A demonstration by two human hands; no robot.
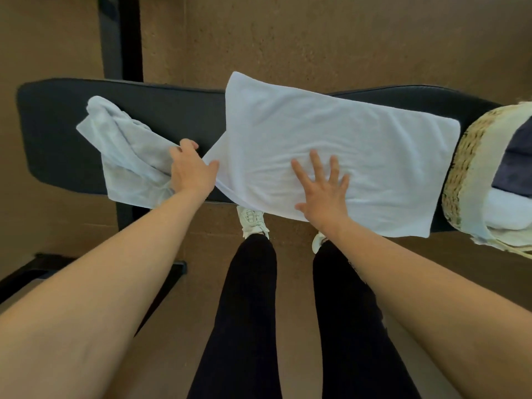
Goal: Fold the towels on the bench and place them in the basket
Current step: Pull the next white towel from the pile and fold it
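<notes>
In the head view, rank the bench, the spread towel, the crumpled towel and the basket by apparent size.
1. bench, spanning nearly the whole frame width.
2. spread towel.
3. crumpled towel.
basket: unranked. The frame edge cuts it off, so its full extent is hidden; the visible part looks about like the crumpled towel.

One black bench (57,133) carries two white towels: one spread towel (345,145) across its middle and one crumpled towel (126,156) toward its left end. One woven basket (463,168) sits at the right end, holding one dark cloth (515,162) and white cloth, count unclear. Two hands and two white shoes show.
</notes>
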